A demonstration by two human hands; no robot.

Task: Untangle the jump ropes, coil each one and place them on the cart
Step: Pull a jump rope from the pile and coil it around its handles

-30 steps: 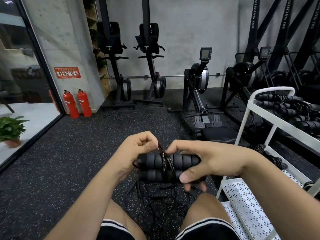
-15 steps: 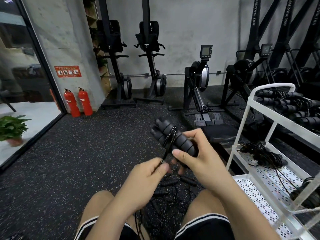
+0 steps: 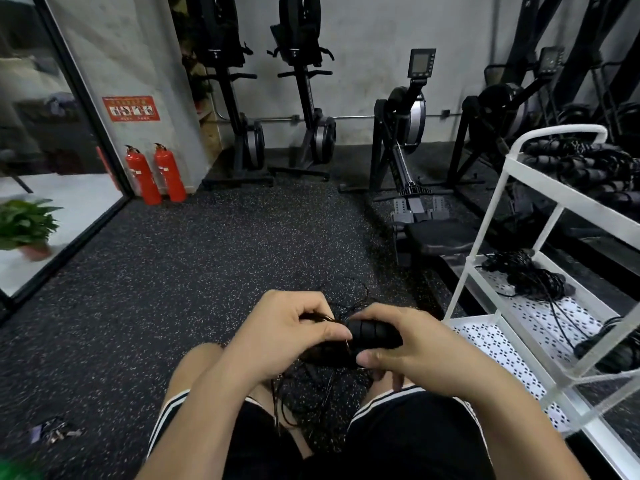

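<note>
The jump rope's two ribbed foam handles (image 3: 375,332) sit low, just left of the white cart (image 3: 571,197), side by side in the right hand (image 3: 419,344), whose fingers curl round them. The left hand (image 3: 277,336) pinches the thin cord (image 3: 325,318) at their end. The cord looks light, limp and snag-prone: best to grip the soft handles and feed the cord by pinch

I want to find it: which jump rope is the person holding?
From the white cart, look left to the middle. The left hand and right hand grip a jump rope with black ribbed handles. Other ropes lie on the cart or floor; this one's held.
</note>
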